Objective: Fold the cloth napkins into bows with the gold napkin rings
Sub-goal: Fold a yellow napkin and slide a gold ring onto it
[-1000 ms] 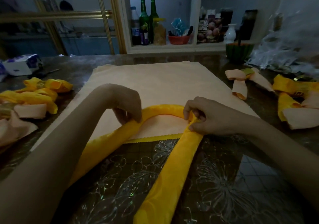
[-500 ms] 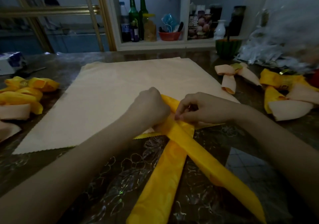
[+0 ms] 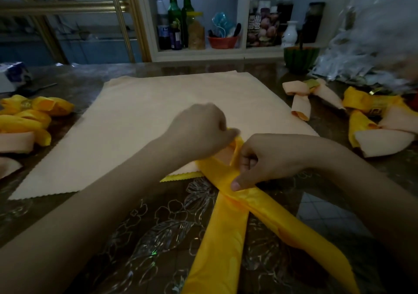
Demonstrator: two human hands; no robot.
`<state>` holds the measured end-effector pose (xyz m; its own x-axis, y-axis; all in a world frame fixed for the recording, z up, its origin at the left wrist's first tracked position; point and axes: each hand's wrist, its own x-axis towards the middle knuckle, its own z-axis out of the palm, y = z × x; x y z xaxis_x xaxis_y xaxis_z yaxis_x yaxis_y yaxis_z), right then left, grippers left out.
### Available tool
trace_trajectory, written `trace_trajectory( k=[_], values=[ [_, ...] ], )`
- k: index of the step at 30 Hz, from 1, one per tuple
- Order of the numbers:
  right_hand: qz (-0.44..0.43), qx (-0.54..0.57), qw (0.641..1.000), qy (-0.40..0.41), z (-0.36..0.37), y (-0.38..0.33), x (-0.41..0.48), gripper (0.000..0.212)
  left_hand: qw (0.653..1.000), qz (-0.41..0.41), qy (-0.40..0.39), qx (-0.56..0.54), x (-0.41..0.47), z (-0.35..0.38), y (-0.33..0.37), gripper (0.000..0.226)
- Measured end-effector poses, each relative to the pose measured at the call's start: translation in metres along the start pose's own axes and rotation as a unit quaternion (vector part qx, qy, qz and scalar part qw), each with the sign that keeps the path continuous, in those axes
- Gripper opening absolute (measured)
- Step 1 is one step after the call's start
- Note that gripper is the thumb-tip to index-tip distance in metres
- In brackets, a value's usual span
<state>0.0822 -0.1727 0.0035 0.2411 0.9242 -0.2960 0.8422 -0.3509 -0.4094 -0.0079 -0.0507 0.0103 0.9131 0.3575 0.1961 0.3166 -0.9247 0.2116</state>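
Two hands cross a yellow strip into a loop; it has no ring on it yet.

The left hand (image 3: 203,130) curls around the top of the loop, and the right hand (image 3: 264,158) pinches the crossing with the thumb pressing down. The yellow napkin (image 3: 221,237) lies at the near edge of a flat peach napkin (image 3: 158,112), with its two tails toward the person. Finished bows lie at the left (image 3: 29,117) and at the right (image 3: 371,117), and one peach bow (image 3: 300,92) wears a gold ring (image 3: 313,82). I judge that several are done; this one needs its ring, and the flat peach napkin is still unfolded.
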Motion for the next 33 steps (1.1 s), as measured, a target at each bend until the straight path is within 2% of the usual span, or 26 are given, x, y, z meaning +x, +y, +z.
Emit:
trace_trajectory(
  k=[2,5,7,11,16,19,21,24,26,28,29,31,33],
  values=[
    [-0.006,0.009,1.000,0.013,0.001,0.000,0.000,0.037,0.997,-0.003,-0.069,-0.017,0.000,0.013,0.006,0.040],
    [-0.010,0.026,1.000,0.011,0.001,-0.001,0.000,0.035,0.991,0.022,-0.129,-0.030,0.002,0.017,0.002,0.020],
    [-0.011,0.043,0.999,-0.004,0.000,-0.001,-0.001,0.030,0.984,0.037,-0.160,-0.067,0.003,0.015,0.001,0.020],
    [-0.022,0.066,0.997,-0.019,-0.004,0.000,-0.002,0.017,0.986,0.072,-0.129,-0.078,0.005,0.015,0.000,0.011],
    [-0.032,0.054,0.998,-0.032,-0.011,0.005,-0.003,0.021,0.986,0.123,-0.078,-0.076,0.006,0.012,-0.007,0.010],
    [-0.022,-0.011,1.000,0.007,-0.008,0.006,0.000,0.017,0.981,0.136,-0.091,-0.100,0.008,0.016,-0.010,0.020],
    [-0.014,-0.033,0.999,0.026,-0.008,0.007,0.001,0.016,0.972,0.103,-0.144,-0.152,0.011,0.012,-0.012,0.028],
    [0.008,-0.042,0.998,0.045,-0.009,0.008,0.000,0.017,0.939,0.042,-0.230,-0.251,0.011,0.007,-0.017,0.044],
    [0.017,-0.036,0.998,0.058,-0.011,0.010,0.000,0.017,0.941,0.038,-0.224,-0.250,0.010,0.010,-0.017,0.051],
    [0.027,-0.013,0.997,0.065,-0.018,0.019,-0.004,0.019,0.956,0.051,-0.183,-0.225,0.011,0.016,-0.014,0.053],
    [0.036,0.022,0.996,0.084,-0.024,0.027,-0.007,0.018,0.964,0.059,-0.154,-0.206,0.011,0.018,-0.012,0.052],
    [0.070,0.086,0.976,0.188,-0.037,0.051,-0.010,0.017,0.980,0.066,-0.085,-0.170,0.010,0.019,-0.010,0.051],
    [0.132,0.101,0.923,0.348,-0.050,0.086,-0.010,0.017,0.982,0.070,-0.019,-0.176,0.007,0.019,-0.010,0.051]
  ],
)
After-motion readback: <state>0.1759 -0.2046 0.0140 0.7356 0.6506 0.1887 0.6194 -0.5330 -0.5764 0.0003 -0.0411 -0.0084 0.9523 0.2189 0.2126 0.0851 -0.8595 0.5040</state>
